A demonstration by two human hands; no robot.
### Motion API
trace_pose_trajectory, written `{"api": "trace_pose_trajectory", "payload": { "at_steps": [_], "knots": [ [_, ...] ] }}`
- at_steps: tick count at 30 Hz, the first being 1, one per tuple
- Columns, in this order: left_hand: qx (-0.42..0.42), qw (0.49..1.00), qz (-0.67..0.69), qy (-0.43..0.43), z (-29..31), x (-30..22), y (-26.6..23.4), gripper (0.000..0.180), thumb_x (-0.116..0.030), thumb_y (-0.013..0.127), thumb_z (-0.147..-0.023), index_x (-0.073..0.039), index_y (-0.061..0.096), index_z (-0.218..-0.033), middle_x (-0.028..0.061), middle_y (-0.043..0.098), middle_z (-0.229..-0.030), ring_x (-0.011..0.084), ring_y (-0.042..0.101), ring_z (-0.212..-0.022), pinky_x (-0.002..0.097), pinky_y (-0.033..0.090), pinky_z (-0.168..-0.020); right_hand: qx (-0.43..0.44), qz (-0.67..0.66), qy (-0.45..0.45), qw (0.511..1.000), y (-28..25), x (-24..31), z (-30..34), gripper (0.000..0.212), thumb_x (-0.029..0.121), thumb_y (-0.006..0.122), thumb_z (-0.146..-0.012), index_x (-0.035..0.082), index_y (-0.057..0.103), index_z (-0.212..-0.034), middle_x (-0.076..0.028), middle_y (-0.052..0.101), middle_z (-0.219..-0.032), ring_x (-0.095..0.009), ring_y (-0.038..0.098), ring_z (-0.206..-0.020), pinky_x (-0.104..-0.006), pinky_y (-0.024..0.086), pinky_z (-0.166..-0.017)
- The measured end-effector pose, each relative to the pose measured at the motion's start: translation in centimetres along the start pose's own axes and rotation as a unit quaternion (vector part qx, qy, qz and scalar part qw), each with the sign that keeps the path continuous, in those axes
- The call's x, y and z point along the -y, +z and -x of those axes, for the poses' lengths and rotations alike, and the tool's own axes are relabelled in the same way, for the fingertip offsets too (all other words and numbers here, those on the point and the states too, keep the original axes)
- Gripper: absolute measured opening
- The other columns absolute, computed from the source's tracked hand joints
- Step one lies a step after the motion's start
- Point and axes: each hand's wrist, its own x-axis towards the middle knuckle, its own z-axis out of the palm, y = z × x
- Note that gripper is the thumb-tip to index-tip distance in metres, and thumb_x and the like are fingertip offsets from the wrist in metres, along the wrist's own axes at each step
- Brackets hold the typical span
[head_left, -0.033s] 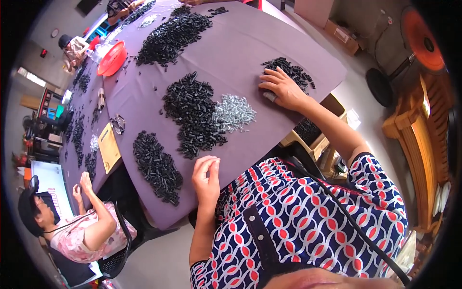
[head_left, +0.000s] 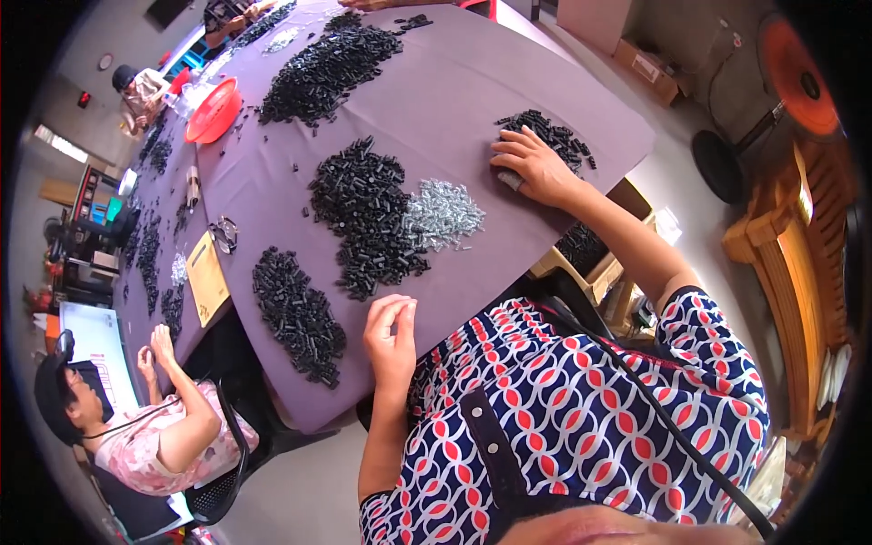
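Note:
My right hand [head_left: 538,173] lies palm down at the near edge of a small pile of black cylindrical pieces [head_left: 568,145] on the right. Its fingers are stretched out over the cloth, and a greyish wrap shows on one digit. Close to the table's front edge, my left hand [head_left: 391,334] is raised with fingers curled and pressed together; whether a piece sits in them is hidden. Between the hands lie a heap of small clear pieces [head_left: 443,214] and a large heap of black pieces [head_left: 359,204]. Another black pile [head_left: 295,313] is left of my left hand.
A purple cloth covers the table [head_left: 509,82]. Farther back are a big black heap [head_left: 327,73] and a red basin [head_left: 213,111]. A yellow board [head_left: 208,280] lies left, near a seated person [head_left: 173,418]. Below my right arm stands a box [head_left: 590,259] of black pieces.

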Motion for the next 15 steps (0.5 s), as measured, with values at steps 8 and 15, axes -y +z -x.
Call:
{"api": "trace_pose_trajectory", "payload": {
  "at_steps": [8, 15],
  "knots": [
    [-0.001, 1.0, -0.016, 0.016, 0.2, -0.2, -0.3, 0.008, -0.003, 0.067, -0.09, 0.005, 0.068, -0.094, 0.011, 0.067, -0.098, 0.02, 0.065, -0.088, 0.0294, 0.052, -0.078, -0.008, 0.012, 0.026, 1.0, 0.6, -2.3, -1.0, 0.028, 0.006, 0.066, -0.078, 0.008, 0.066, -0.106, -0.009, 0.061, -0.127, -0.03, 0.048, -0.133, -0.0534, 0.032, -0.116],
    [-0.005, 1.0, -0.003, 0.015, 0.2, 0.2, -0.1, 0.007, -0.002, 0.068, -0.089, 0.004, 0.068, -0.093, 0.0108, 0.067, -0.097, 0.0195, 0.065, -0.084, 0.0287, 0.052, -0.074, -0.072, 0.032, 0.044, 0.996, 1.2, -4.2, -1.0, 0.032, 0.0, 0.065, -0.074, 0.006, 0.067, -0.106, -0.011, 0.061, -0.127, -0.032, 0.049, -0.131, -0.0482, 0.037, -0.112]
  ]
}}
